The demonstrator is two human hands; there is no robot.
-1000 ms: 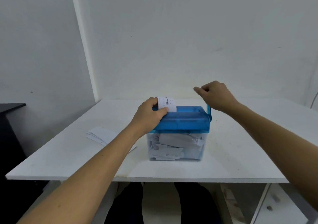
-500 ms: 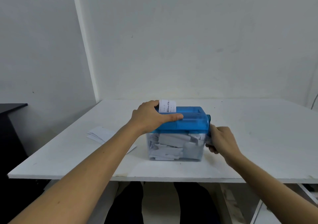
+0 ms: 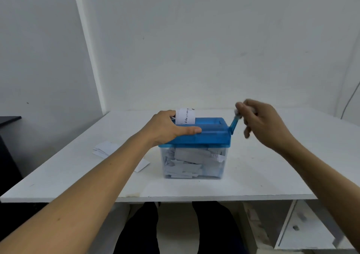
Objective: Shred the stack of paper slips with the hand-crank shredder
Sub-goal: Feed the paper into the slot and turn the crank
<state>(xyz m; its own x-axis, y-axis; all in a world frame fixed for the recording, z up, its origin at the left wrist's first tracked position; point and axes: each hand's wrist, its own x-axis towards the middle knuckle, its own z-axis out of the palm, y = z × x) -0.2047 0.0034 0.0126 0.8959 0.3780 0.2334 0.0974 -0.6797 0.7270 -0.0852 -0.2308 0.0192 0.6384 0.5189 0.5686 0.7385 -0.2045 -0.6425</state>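
Note:
The hand-crank shredder (image 3: 210,134) has a blue lid over a clear bin (image 3: 192,164) filled with white shreds, and it stands mid-table. A printed paper slip (image 3: 185,116) sticks up from the lid's slot at the left. My left hand (image 3: 167,128) lies over the lid's left end, thumb along the front edge, fingers behind the slip. My right hand (image 3: 259,123), blurred by motion, is closed on the knob of the blue crank (image 3: 234,124), which points up and to the right. A stack of white slips (image 3: 106,149) lies on the table to the left, partly hidden by my left forearm.
The white table (image 3: 272,175) has its front edge near me and walls behind and to the left. A dark cabinet (image 3: 7,146) stands at the far left. My legs (image 3: 175,228) show under the table, beside a white shelf unit (image 3: 303,226) at the lower right.
My right hand has swung the crank from low beside the bin up to the top right. The slip sits a little lower in the slot. My left hand has stayed on the lid.

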